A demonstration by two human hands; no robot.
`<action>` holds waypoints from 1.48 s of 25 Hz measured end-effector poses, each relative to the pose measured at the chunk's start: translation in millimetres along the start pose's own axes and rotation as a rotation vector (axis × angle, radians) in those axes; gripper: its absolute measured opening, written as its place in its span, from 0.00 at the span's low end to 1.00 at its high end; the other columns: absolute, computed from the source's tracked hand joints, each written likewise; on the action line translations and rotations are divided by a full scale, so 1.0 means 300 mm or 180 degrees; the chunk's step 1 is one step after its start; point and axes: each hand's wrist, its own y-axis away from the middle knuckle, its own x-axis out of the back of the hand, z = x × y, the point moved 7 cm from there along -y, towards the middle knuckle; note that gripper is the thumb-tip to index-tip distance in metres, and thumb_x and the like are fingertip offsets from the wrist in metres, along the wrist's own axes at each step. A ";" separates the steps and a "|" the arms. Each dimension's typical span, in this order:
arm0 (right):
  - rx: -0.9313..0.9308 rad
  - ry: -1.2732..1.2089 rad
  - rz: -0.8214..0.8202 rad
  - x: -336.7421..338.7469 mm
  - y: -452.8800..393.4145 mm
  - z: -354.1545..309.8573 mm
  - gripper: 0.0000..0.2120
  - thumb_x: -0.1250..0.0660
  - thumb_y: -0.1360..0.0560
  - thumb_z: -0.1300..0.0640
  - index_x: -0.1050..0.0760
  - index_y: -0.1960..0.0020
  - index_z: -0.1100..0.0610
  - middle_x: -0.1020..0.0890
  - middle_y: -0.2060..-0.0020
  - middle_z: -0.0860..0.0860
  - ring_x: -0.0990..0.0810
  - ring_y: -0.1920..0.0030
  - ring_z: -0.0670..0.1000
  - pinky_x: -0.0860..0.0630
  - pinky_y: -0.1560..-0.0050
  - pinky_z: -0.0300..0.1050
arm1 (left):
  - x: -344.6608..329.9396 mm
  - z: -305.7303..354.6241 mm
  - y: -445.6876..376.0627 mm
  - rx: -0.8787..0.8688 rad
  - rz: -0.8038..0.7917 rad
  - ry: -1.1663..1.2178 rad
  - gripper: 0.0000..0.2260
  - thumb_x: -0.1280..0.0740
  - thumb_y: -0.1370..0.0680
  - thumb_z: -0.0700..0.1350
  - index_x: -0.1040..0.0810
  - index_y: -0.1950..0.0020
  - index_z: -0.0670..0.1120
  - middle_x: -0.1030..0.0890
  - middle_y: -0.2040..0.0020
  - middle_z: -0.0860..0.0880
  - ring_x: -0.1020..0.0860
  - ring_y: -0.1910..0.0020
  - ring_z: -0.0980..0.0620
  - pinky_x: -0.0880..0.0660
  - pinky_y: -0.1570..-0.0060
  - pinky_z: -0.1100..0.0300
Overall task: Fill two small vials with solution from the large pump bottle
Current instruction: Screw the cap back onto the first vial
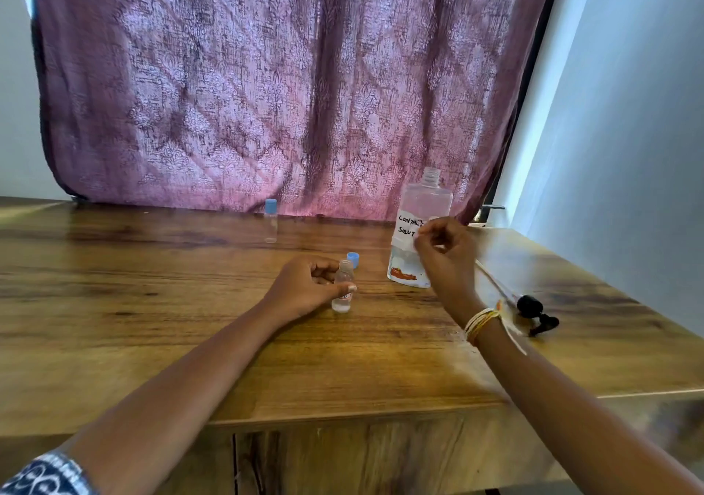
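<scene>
1. The left hand (304, 289) grips an uncapped small vial (341, 289) standing upright on the wooden counter (190, 304).
2. The right hand (445, 254), fingers curled, reaches the large bottle (419, 205); whether it grips is unclear.
3. A black pump head (535, 313) lies right.
4. A loose blue cap (353, 259) sits behind the vial.
5. A capped second vial (271, 222) stands near the curtain (285, 75).

Bare wooden table (152, 296) lies open on the left; the pump head (535, 313) blocks the right side.
</scene>
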 end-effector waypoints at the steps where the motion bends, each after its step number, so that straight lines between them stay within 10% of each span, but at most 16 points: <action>1: 0.0085 0.0294 -0.0364 -0.047 0.023 -0.002 0.08 0.32 0.30 0.67 0.23 0.57 0.54 0.19 0.62 0.48 0.22 0.62 0.44 0.24 0.61 0.33 | 0.009 -0.006 -0.004 0.0048 0.0079 -0.0048 0.17 0.22 0.32 0.46 0.17 0.45 0.47 0.14 0.55 0.51 0.17 0.54 0.53 0.21 0.51 0.59; 9: 0.0443 0.2354 -0.2468 -0.425 0.031 0.097 0.27 0.35 0.27 0.70 0.32 0.30 0.59 0.28 0.32 0.59 0.28 0.33 0.59 0.29 0.33 0.51 | 0.020 -0.019 -0.015 0.0131 0.0187 -0.0187 0.21 0.22 0.32 0.47 0.18 0.41 0.43 0.14 0.53 0.48 0.17 0.53 0.51 0.20 0.47 0.54; 14: 0.0765 0.2987 -0.2777 -0.482 0.031 0.143 0.10 0.34 0.26 0.66 0.23 0.45 0.60 0.20 0.44 0.60 0.21 0.44 0.59 0.27 0.48 0.46 | 0.013 -0.021 -0.016 0.0123 0.0161 -0.0163 0.20 0.22 0.33 0.49 0.18 0.43 0.46 0.14 0.55 0.52 0.16 0.55 0.54 0.19 0.50 0.56; 26: -0.1112 -0.1514 -0.1662 -0.275 0.020 0.034 0.09 0.28 0.30 0.68 0.19 0.51 0.58 0.14 0.56 0.54 0.16 0.55 0.49 0.20 0.57 0.38 | 0.019 -0.049 -0.027 0.0127 0.0251 0.0368 0.17 0.23 0.31 0.45 0.17 0.44 0.41 0.15 0.49 0.44 0.17 0.47 0.45 0.22 0.44 0.41; 37: -0.0353 -0.0513 -0.2156 -0.307 0.070 -0.046 0.17 0.30 0.28 0.71 0.22 0.41 0.65 0.17 0.47 0.59 0.17 0.51 0.47 0.20 0.46 0.39 | 0.019 -0.007 -0.016 -0.0111 0.0122 -0.0019 0.11 0.24 0.30 0.47 0.15 0.49 0.47 0.14 0.55 0.53 0.17 0.53 0.57 0.22 0.47 0.56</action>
